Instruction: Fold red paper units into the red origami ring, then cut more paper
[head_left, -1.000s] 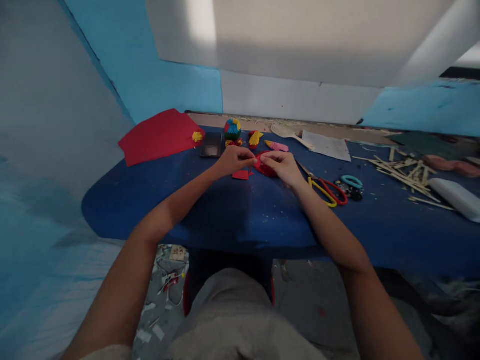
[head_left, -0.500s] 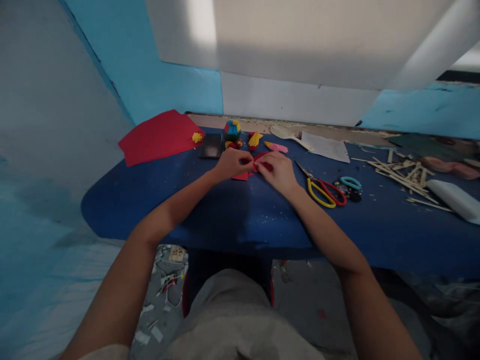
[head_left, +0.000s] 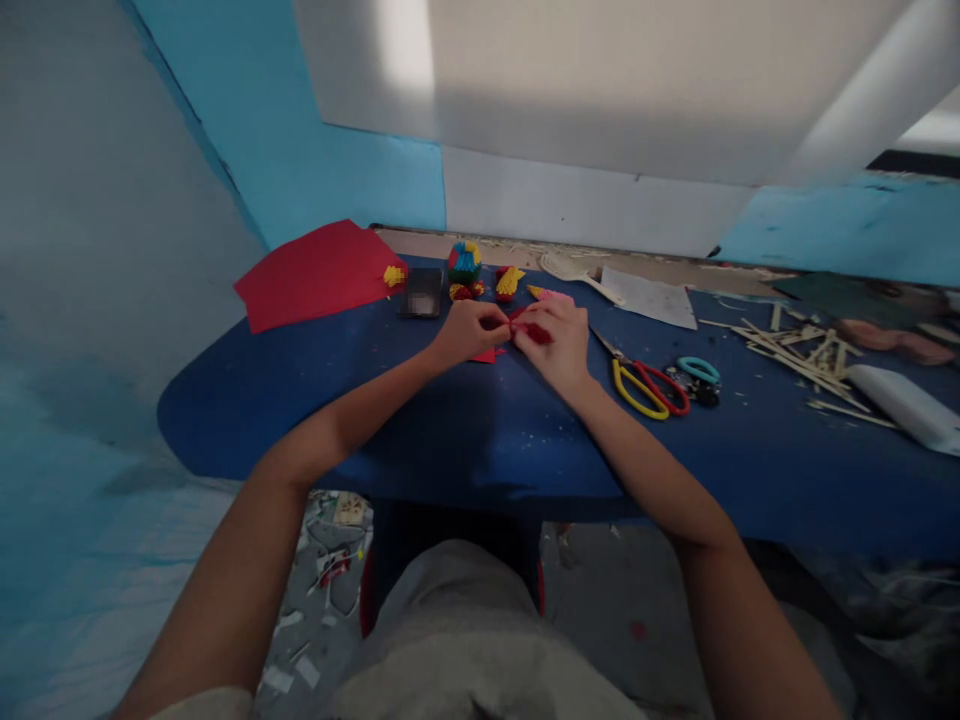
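Hands meet over the middle of the blue table point(head_left: 465, 440): the left hand point(head_left: 466, 332) and the right hand point(head_left: 559, 338) both pinch a small red paper piece point(head_left: 527, 328) between curled fingertips, held just above the tabletop, with the fingers drawn in narrow around it. A loose red paper scrap point(head_left: 484, 355) lies flat on the table just under the left hand. Behind the hands, near the far edge, stands a multicoloured paper ball point(head_left: 465, 260), with a small red and yellow paper model point(head_left: 510, 281) beside it on the right and a pink piece point(head_left: 551, 294) partly hidden behind the right hand. A dark phone point(head_left: 422, 292) lies flat to the left of the ball, and a small yellow piece point(head_left: 393, 274) rests at the corner of a large red paper sheet point(head_left: 311, 274) that overhangs the far left of the table. To the right of the right hand lie scissors point(head_left: 645, 385) with one yellow and one red handle, and just beyond them a second pair with teal handles point(head_left: 698, 370). A white paper sheet point(head_left: 651, 296) sits further back, a scatter of thin wooden sticks point(head_left: 795, 350) is well apart on the right, and a white roll point(head_left: 904, 405) lies at the right edge. No box, tray or bowl shows on the table; everything rests straight on its surface.
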